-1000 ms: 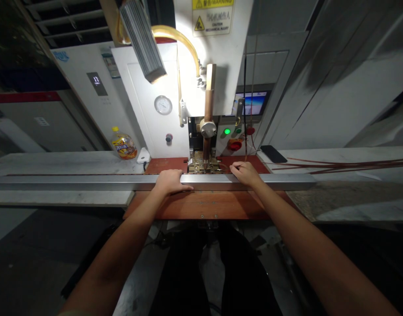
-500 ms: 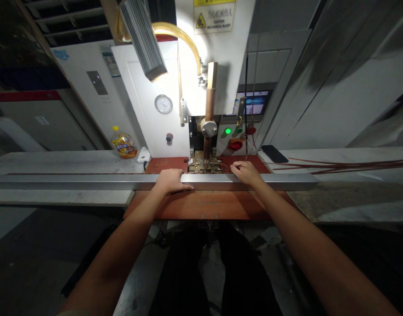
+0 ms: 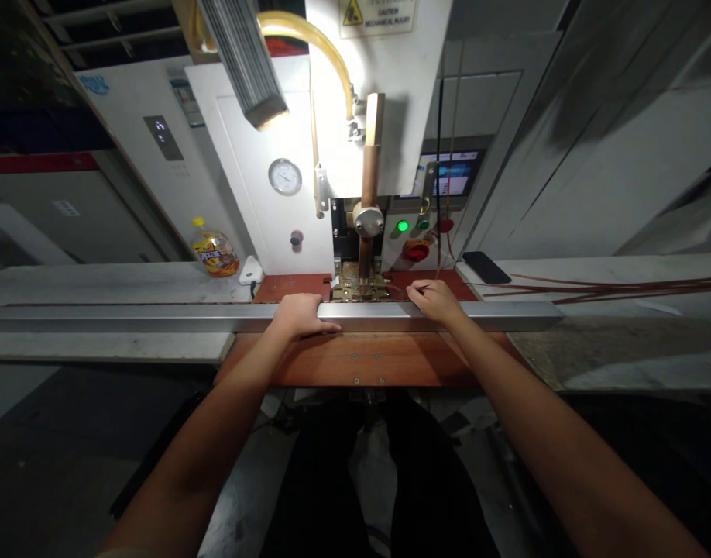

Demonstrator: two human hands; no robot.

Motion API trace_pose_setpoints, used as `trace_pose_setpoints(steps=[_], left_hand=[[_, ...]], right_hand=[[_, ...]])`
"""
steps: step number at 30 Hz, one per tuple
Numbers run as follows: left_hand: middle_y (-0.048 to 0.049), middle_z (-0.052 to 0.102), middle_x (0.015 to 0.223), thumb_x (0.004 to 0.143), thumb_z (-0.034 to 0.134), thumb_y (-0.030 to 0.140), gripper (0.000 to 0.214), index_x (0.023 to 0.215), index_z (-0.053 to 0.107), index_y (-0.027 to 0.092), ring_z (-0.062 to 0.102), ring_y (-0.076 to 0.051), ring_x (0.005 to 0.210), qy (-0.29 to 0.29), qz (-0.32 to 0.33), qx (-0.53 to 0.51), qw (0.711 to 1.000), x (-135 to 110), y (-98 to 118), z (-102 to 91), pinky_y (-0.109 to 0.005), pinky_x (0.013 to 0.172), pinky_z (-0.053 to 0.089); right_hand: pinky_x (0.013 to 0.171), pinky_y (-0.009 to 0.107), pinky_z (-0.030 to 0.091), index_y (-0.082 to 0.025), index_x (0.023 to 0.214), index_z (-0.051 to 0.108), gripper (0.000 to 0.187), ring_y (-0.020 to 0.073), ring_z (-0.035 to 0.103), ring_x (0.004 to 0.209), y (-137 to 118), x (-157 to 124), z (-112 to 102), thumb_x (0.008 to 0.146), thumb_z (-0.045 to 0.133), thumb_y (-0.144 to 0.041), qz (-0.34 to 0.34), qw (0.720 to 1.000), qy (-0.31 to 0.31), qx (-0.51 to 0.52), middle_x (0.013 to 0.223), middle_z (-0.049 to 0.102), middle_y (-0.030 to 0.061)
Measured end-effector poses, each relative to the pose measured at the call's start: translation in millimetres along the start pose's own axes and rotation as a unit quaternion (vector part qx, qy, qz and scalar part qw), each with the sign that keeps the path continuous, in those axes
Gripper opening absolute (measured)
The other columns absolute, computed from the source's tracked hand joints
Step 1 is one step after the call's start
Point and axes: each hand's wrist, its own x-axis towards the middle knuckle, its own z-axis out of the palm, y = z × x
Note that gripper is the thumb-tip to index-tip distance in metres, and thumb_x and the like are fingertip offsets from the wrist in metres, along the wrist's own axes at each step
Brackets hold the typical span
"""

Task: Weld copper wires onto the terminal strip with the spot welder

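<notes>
A long silver metal bar (image 3: 379,319) lies crosswise along the front of the work surface. My left hand (image 3: 297,314) is draped over it, its fingers at the far edge and the thumb along the near side. Just right of centre, my right hand (image 3: 434,299) rests at the bar with thumb and forefinger pinched on a thin reddish-brown strip, mostly hidden by the fingers. Between and behind my hands is a brass-coloured fixture (image 3: 355,284), with a copper electrode rod (image 3: 364,260) coming down onto it from the machine (image 3: 341,167).
Several reddish-brown strips (image 3: 623,288) and a black phone (image 3: 486,268) lie to the right. A yellow-capped bottle (image 3: 214,249) and a white device (image 3: 251,271) stand left. A lamp (image 3: 242,62) hangs above. Lit green button (image 3: 403,226) and red switch (image 3: 416,249) sit on the panel.
The view has tipped slightly, so the machine sits a little higher in the picture. Both hands keep their places at the bar.
</notes>
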Motion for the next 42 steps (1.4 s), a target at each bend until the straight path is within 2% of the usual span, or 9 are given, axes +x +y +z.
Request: trace_pose_setpoints(steps=[7,16,27,42], left_hand=[[-0.0141,0.075,0.112,0.064,0.052,0.094,0.087,0.108,0.070,0.022,0.069,-0.036,0.100,-0.007,-0.003,-0.004,1.000,-0.3,0.5,-1.3,-0.040,0.082,0.049],[-0.0134,0.074,0.116,0.064,0.053,0.094,0.088,0.114,0.069,0.024,0.068,-0.036,0.105,-0.007,-0.009,-0.016,1.000,-0.9,0.0,0.5,-0.040,0.085,0.049],[-0.0139,0.076,0.108,0.061,0.050,0.098,0.088,0.103,0.069,0.023,0.070,-0.037,0.099,-0.004,-0.015,-0.003,1.000,-0.7,-0.1,1.0,-0.041,0.080,0.050],[-0.0142,0.074,0.113,0.062,0.055,0.094,0.087,0.110,0.068,0.024,0.068,-0.037,0.104,-0.016,-0.002,-0.014,1.000,0.8,-2.0,1.5,-0.042,0.085,0.050]], right_hand=[[0.070,0.029,0.039,-0.022,0.062,0.062,0.035,0.0188,0.061,0.073,-2.9,-0.7,-1.9,0.089,0.044,-0.034,0.019,0.999,-0.029,0.016,0.075,0.073,0.0052],[0.067,0.028,0.040,-0.022,0.061,0.054,0.038,0.0168,0.056,0.067,-20.4,10.3,-14.4,0.090,0.041,-0.042,0.016,0.993,-0.081,0.079,0.067,0.064,0.0026],[0.067,0.026,0.038,-0.022,0.062,0.054,0.035,0.0166,0.056,0.069,-26.6,20.3,3.2,0.089,0.042,-0.041,0.015,0.991,-0.119,0.066,0.072,0.067,0.0023],[0.074,0.026,0.042,-0.023,0.075,0.069,0.034,0.0183,0.062,0.078,-30.8,20.9,11.2,0.093,0.044,-0.036,0.011,0.992,-0.124,0.022,0.083,0.074,0.0041]])
